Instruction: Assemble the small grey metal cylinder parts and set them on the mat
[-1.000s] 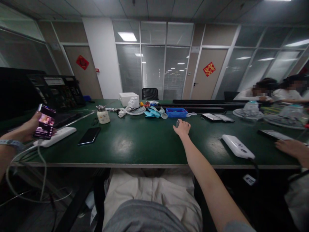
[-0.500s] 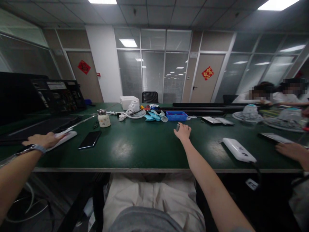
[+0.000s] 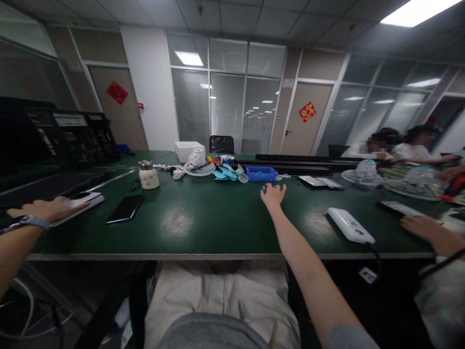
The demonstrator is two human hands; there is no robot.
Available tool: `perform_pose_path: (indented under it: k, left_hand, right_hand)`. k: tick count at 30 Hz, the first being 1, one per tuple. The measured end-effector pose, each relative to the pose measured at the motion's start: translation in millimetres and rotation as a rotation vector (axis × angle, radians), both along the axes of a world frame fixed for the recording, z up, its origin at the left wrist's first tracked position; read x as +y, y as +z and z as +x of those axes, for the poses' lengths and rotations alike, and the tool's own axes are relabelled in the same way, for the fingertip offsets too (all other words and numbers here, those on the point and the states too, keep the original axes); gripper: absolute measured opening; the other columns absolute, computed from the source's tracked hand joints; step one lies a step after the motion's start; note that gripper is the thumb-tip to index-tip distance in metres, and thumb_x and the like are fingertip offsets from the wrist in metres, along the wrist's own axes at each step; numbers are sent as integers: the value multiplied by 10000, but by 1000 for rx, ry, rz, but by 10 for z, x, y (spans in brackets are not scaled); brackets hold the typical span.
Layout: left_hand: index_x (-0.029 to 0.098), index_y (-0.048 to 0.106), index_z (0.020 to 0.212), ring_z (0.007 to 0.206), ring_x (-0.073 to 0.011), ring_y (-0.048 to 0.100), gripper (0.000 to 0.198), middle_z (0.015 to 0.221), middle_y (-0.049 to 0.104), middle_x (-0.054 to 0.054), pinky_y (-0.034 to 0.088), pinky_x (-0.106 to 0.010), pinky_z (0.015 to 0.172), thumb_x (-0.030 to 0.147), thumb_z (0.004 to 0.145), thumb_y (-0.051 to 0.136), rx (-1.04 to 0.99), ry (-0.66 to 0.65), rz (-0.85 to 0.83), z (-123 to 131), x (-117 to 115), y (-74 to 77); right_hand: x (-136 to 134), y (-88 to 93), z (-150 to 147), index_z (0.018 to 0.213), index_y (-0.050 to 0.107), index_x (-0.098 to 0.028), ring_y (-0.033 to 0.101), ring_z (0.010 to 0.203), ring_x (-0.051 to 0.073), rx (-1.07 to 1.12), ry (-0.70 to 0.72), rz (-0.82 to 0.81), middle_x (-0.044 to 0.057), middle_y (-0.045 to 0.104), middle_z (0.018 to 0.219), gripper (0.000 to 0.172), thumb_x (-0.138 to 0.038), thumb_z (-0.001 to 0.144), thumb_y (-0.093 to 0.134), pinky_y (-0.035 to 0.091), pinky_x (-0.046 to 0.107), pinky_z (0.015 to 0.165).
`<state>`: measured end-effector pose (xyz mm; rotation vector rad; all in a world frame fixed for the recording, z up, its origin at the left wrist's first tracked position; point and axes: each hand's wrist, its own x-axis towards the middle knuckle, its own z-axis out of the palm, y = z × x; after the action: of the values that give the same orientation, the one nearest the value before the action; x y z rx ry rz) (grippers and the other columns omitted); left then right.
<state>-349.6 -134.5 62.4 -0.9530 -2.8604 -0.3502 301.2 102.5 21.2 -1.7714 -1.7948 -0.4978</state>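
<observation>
My left hand point(image 3: 47, 210) lies with fingers stretched over a flat white object point(image 3: 95, 198) at the table's left. A dark patch shows on the object, but its exact kind is unclear. A black phone point(image 3: 125, 209) rests to its right, with a cream bottle with a metal lid point(image 3: 148, 175) behind. Reaching forward, my right hand point(image 3: 274, 195) has its fingers curled round a small grey object, mostly hidden by the fingers. Just beyond that hand stands a blue plastic basket point(image 3: 261, 174).
Fan parts point(image 3: 199, 167), light-blue blades point(image 3: 228, 173) and a white box point(image 3: 189, 151) sit at the back of the green table point(image 3: 218, 232). A white power strip point(image 3: 350, 225) lies at right, near a co-worker's hand point(image 3: 423, 228). A computer case point(image 3: 78, 138) stands left.
The view has turned slightly right, so things sit farther left. My right hand is a little nearer the blue basket, its grey object less visible. My left hand stays on the white object.
</observation>
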Motion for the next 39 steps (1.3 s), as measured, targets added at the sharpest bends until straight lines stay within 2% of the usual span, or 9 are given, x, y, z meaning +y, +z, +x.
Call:
perform_pose_path:
  k: [2, 5, 9, 14, 18, 24, 32, 36, 39]
  left_hand:
    - [251, 352, 1382, 1272, -494, 328, 1129, 1438, 443, -139, 276, -691, 872, 945, 500, 230, 74, 81, -27, 202, -16, 106]
    - [230, 397, 1359, 1254, -439, 387, 963, 1433, 431, -157, 319, -609, 922, 873, 654, 261, 351, -116, 100, 693, 65, 319]
    - [205, 466, 1315, 1177, -370, 507, 677, 1276, 547, -134, 404, -544, 914, 659, 820, 381, 601, -460, 443, 1684, 369, 560]
    - [191, 543, 1196, 966, -246, 660, 450, 1055, 694, -91, 507, -365, 853, 437, 820, 559, 121, -1054, 648, 3046, 873, 483]
    - [213, 521, 1201, 927, -244, 690, 459, 961, 741, -62, 524, -360, 820, 404, 795, 613, -237, -1217, 662, 3708, 1238, 177]
    - [203, 526, 1197, 827, -241, 717, 488, 849, 762, -48, 545, -323, 750, 299, 741, 672, -481, -1216, 644, 3908, 1479, -126]
    - [207, 540, 1159, 814, -244, 709, 424, 799, 758, -43, 509, -324, 782, 236, 753, 658, -349, -1199, 690, 3980, 1508, -78]
    - [202, 505, 1136, 857, -236, 702, 420, 829, 760, -54, 493, -320, 797, 334, 769, 660, -300, -1076, 828, 3755, 1494, -207]
    - [231, 521, 1120, 865, -241, 702, 425, 806, 764, -27, 488, -332, 804, 342, 743, 682, -277, -1071, 645, 3462, 1536, -417]
  right_hand:
    - [22, 9, 13, 1044, 633, -159, 518, 1053, 293, -1, 1, 9, 122, 697, 884, 330, -375, 810, 548, 44, 502, 1051]
    - [36, 27, 34, 976, 661, -168, 514, 1057, 289, 31, 13, 28, 111, 690, 867, 290, -368, 781, 584, 16, 516, 1066]
    - [-56, 61, -43, 934, 672, -176, 511, 1058, 287, 137, 129, 131, 121, 680, 858, 245, -333, 755, 611, 11, 526, 1074]
    - [-342, 41, -528, 1132, 582, -239, 582, 960, 216, 194, 315, 140, 47, 693, 876, 407, -413, 765, 603, 249, 432, 1027]
    - [-562, -42, -951, 1278, 443, -242, 628, 926, 190, 381, 617, -16, -17, 702, 791, 598, -403, 738, 641, 336, 384, 972]
    - [-685, -92, -1100, 1264, 437, -255, 648, 917, 181, 390, 694, -60, -12, 705, 880, 570, -349, 741, 645, 374, 354, 953]
    - [-739, -96, -1094, 1270, 421, -284, 657, 913, 195, 387, 658, -119, -6, 701, 961, 530, -349, 785, 623, 456, 311, 820]
    - [-758, -85, -1071, 1224, 458, -280, 657, 902, 194, 379, 645, -111, 1, 693, 966, 483, -380, 782, 624, 465, 309, 801]
    - [-771, -78, -1042, 1180, 490, -271, 648, 914, 193, 352, 651, -91, 10, 685, 996, 431, -380, 784, 620, 463, 314, 805]
